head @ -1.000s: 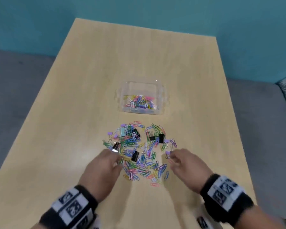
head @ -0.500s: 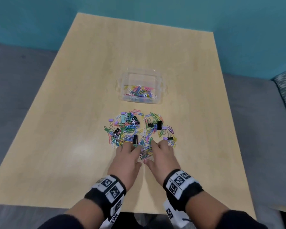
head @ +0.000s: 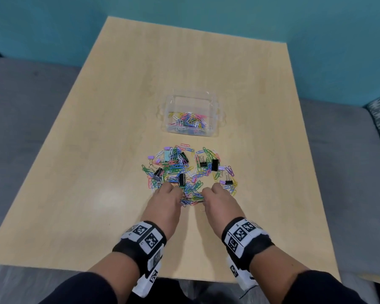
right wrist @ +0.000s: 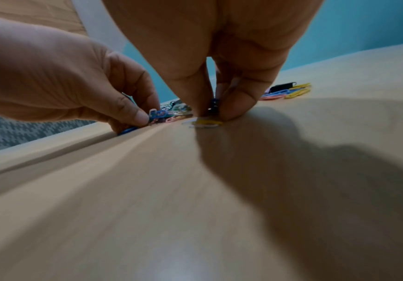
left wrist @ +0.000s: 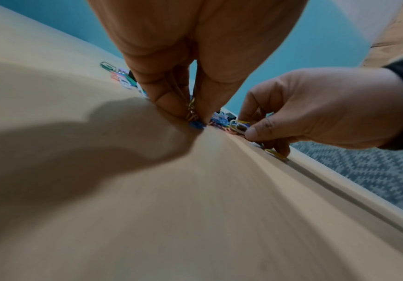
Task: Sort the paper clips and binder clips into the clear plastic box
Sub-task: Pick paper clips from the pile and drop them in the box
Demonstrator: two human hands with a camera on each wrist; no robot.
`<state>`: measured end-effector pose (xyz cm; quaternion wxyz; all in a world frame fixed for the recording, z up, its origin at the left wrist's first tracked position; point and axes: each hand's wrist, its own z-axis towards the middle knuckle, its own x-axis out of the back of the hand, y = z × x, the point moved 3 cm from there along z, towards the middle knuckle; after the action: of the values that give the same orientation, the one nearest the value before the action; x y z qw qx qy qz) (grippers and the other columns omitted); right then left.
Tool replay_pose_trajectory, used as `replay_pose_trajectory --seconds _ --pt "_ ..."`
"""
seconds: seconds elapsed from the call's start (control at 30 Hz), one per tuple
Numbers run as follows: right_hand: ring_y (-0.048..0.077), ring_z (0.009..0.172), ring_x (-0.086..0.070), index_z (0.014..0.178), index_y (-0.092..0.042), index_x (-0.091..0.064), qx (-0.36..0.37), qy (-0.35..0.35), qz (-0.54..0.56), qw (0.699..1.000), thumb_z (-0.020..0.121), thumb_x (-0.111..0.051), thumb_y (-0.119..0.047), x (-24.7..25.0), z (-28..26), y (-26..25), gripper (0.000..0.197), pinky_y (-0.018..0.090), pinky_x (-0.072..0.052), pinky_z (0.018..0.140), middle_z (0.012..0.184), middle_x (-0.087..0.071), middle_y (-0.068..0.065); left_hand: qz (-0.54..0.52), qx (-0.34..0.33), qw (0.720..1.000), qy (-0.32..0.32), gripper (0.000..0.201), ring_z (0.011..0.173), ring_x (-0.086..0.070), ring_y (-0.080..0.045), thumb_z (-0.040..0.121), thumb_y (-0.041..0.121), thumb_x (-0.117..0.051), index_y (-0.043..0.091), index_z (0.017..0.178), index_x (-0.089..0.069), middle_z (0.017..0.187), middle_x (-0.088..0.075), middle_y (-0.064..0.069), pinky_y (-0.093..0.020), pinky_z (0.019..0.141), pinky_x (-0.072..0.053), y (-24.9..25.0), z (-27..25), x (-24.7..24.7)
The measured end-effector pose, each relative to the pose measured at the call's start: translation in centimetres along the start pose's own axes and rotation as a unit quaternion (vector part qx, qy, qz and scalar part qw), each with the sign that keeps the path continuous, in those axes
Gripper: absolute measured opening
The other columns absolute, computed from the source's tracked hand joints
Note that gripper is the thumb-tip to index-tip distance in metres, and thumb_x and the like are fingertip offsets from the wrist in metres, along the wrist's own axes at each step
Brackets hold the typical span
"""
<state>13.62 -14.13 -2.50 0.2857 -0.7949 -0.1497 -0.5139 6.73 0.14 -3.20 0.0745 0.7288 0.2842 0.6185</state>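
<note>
So, left hand (head: pixel 166 199): fingers pinched paper clips (head: pixel 192 199) at their tips, gathering a bunch.
Right hand (head: pixel 219 200): likewise pinched clips.
Clear plastic box (head: pixel 190 115): beyond both fingertips, awaiting them.

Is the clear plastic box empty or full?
Neither: the clear plastic box holds a thin layer of coloured paper clips; its far part is bare.

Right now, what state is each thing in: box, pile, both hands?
Box: open, no lid, some paper clips inside.
Pile: loose on the table, paper clips and binder clips mixed.
Left hand: at the pile's near edge, pinching paper clips.
Right hand: at the pile's near edge, pinching paper clips.
</note>
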Motion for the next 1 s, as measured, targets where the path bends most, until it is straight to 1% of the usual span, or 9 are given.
replay_pose_trajectory --seconds 0.07,0.2,0.3,0.4,0.5,0.6,0.7,0.8,1.0 --pt "0.023 0.064 -0.031 0.088 -0.011 -0.052 0.011 -0.007 -0.010 1.000 0.073 -0.057 0.008 0.3 0.0 0.3 0.025 0.032 -0.027 0.056 0.088 -0.048 0.011 -0.012 0.010 1.000 0.005 0.012 0.070 -0.052 -0.030 0.076 0.001 -0.062 0.011 0.083 -0.059 0.086 -0.050 -0.006 -0.034 0.055 -0.042 -0.4 0.0 0.4" --pt "0.025 0.067 -0.033 0.094 -0.011 -0.051 0.014 -0.039 -0.017 0.999 0.081 -0.048 0.006 1.1 -0.1 0.6 0.021 0.034 -0.027 0.058 0.094 -0.047 0.010 -0.020 0.013 1.000 0.003 0.015 0.067 -0.050 -0.029 0.076 -0.003 -0.056 0.010 0.082 -0.058 0.083 -0.050 -0.006 -0.033 0.054 -0.041 -0.8 0.0 0.8" --pt "0.027 0.064 -0.035 0.086 -0.014 -0.046 0.003 -0.028 -0.011 1.000 0.085 -0.049 0.002 1.2 0.1 0.9 0.016 0.033 -0.027 0.055 0.087 -0.041 0.005 -0.016 0.015 1.000 0.001 0.019 0.065 -0.047 -0.027 0.074 -0.006 -0.054 0.012 0.082 -0.057 0.080 -0.049 -0.004 -0.030 0.053 -0.035 -0.8 0.2 0.9" --pt "0.031 0.069 -0.049 0.084 -0.012 -0.046 -0.025 -0.020 0.042 0.999 0.092 -0.046 -0.009 1.2 0.2 1.6 0.008 0.038 -0.044 0.059 0.085 -0.042 0.002 -0.013 0.017 1.000 -0.012 0.021 0.066 -0.046 -0.025 0.072 -0.007 -0.052 0.013 0.077 -0.055 0.079 -0.048 -0.002 -0.029 0.054 -0.033 -0.8 0.4 0.9" --pt "0.028 0.073 -0.052 0.087 -0.013 -0.053 -0.038 -0.021 0.102 0.994 0.092 -0.048 -0.015 1.5 0.4 2.4 0.008 0.038 -0.046 0.065 0.083 -0.047 0.002 -0.052 0.032 0.998 -0.009 0.021 0.066 -0.047 -0.021 0.075 -0.005 -0.053 0.016 0.072 -0.055 0.076 -0.048 0.002 -0.025 0.052 -0.030 -1.1 0.8 1.3" --pt "0.020 0.066 -0.050 0.082 -0.017 -0.056 -0.050 -0.035 0.168 0.984 0.089 -0.055 -0.016 2.2 0.8 3.1 0.007 0.031 -0.043 0.061 0.075 -0.047 -0.003 -0.113 0.061 0.992 -0.019 0.027 0.066 -0.051 -0.016 0.074 -0.001 -0.051 0.024 0.065 -0.052 0.071 -0.052 0.008 -0.024 0.053 -0.033 -1.4 1.1 2.3" --pt "0.014 0.048 -0.046 0.073 -0.018 -0.057 -0.109 -0.063 0.280 0.952 0.085 -0.057 -0.013 3.5 1.6 3.8 0.013 0.025 -0.042 0.050 0.065 -0.049 -0.004 -0.205 0.111 0.972 -0.036 0.025 0.055 -0.055 -0.013 0.071 -0.001 -0.053 0.023 0.063 -0.058 0.057 -0.057 0.008 -0.025 0.054 -0.043 -1.9 2.2 3.8" --pt "0.019 0.042 -0.048 0.072 -0.014 -0.057 -0.135 -0.061 0.356 0.923 0.084 -0.059 -0.008 5.6 3.7 4.2 0.013 0.031 -0.042 0.046 0.056 -0.050 0.003 -0.322 0.143 0.936 -0.020 0.025 0.046 -0.052 -0.017 0.072 -0.005 -0.059 0.019 0.062 -0.061 0.047 -0.057 0.006 -0.029 0.051 -0.044 -2.0 4.8 6.2" --pt "0.018 0.043 -0.060 0.077 -0.016 -0.059 -0.091 -0.017 0.282 0.955 0.088 -0.058 -0.010 12.2 11.9 3.5 0.012 0.045 -0.055 0.053 0.062 -0.064 0.011 -0.331 0.122 0.934 0.058 0.024 0.048 -0.057 -0.019 0.075 -0.007 -0.061 0.014 0.066 -0.060 0.056 -0.060 -0.004 -0.036 0.052 -0.053 0.2 13.7 11.9"
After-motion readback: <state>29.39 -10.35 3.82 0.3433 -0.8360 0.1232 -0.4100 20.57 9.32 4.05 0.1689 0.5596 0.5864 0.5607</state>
